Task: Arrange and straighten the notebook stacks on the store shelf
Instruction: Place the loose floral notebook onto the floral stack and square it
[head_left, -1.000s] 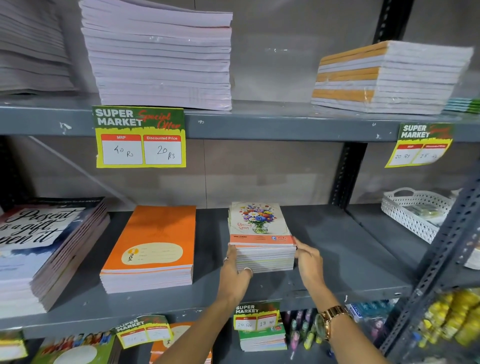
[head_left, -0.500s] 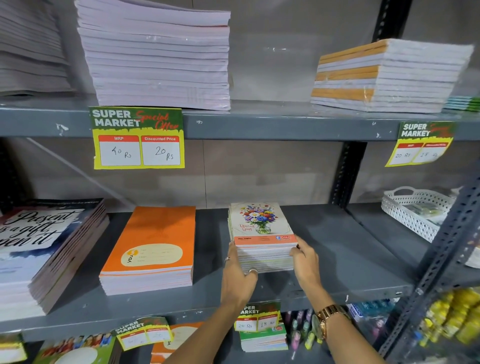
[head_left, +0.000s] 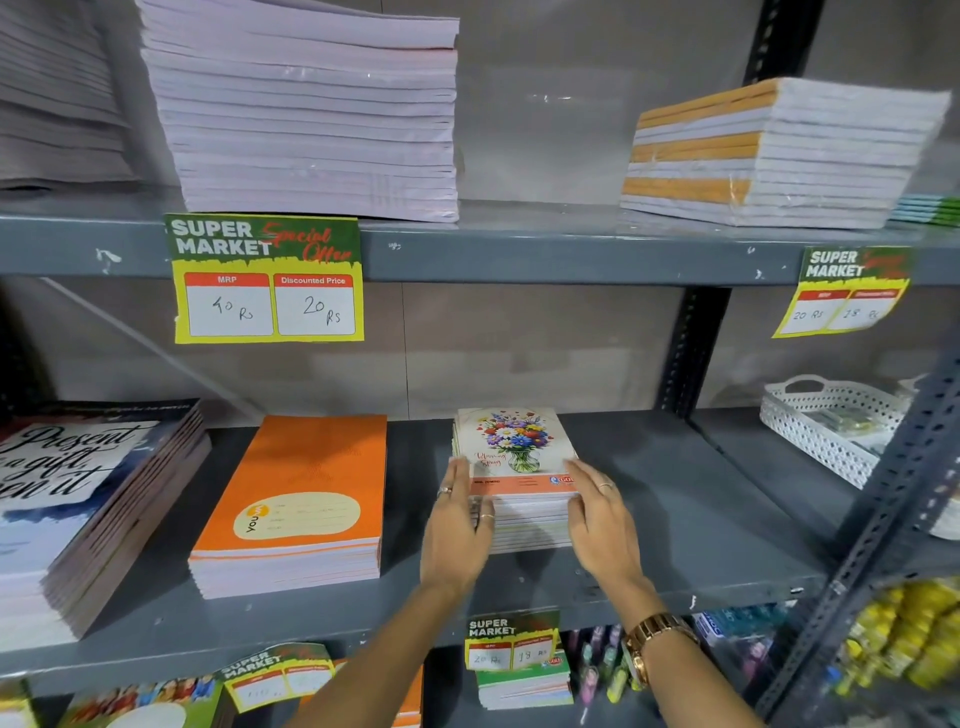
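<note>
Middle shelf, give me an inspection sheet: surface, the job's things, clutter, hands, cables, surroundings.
Surface: grey metal middle shelf, bare to the right of the floral stack.
Job's things: floral stack squared between both hands; orange stack beside it, apart; script-cover stack at far left, fanned.
Clutter: nothing seen on the middle shelf.
Hands: left hand flat against the floral stack's left side; right hand against its right side, fingers open; watch on the right wrist.
Cables: nothing seen.
Surroundings: pale stack and orange-banded stack above; price tag on the upper shelf edge; white basket at right.
</note>
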